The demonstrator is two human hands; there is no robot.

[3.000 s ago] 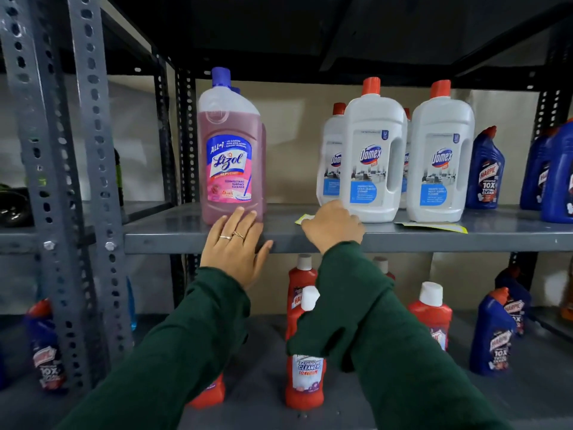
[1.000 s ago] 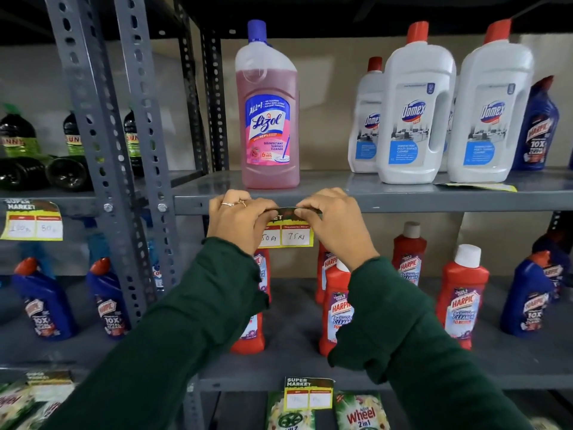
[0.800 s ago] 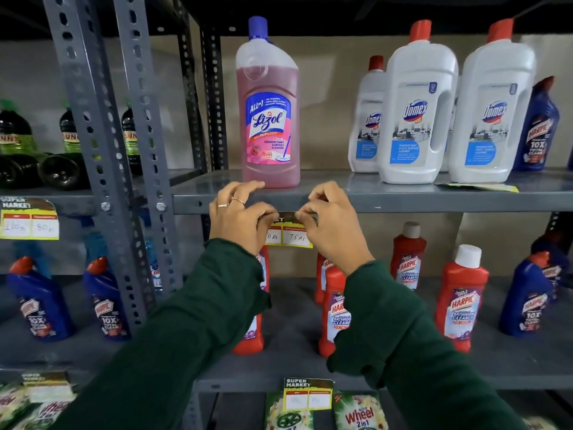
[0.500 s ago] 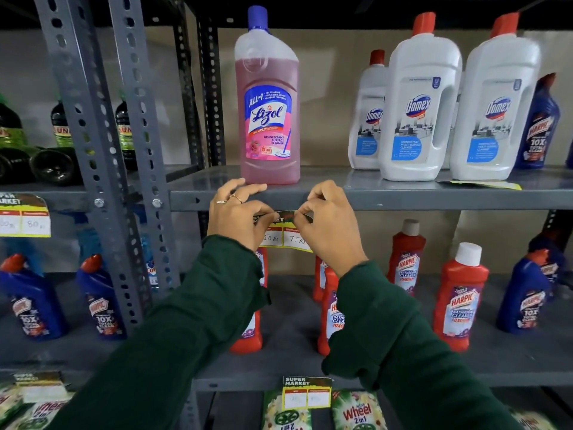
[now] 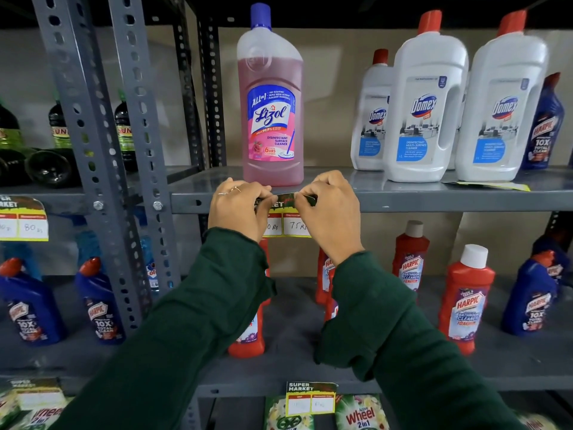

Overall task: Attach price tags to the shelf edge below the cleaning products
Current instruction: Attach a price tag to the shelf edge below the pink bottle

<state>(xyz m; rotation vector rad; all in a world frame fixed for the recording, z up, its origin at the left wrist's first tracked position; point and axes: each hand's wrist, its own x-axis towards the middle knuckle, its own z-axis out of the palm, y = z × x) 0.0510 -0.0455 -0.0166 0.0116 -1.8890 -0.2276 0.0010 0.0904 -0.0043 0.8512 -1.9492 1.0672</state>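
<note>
We found the shelf edge (image 5: 434, 202) bare to the right of our hands, and a short bare stretch to the left ended at the upright posts (image 5: 145, 169). Directly above, the Lizol bottle (image 5: 271, 113) stood close to the lip. An open gap lay between it and the Domex bottles (image 5: 428, 119). Below, Harpic bottles (image 5: 465, 293) crowded the lower shelf (image 5: 403, 372).
</note>
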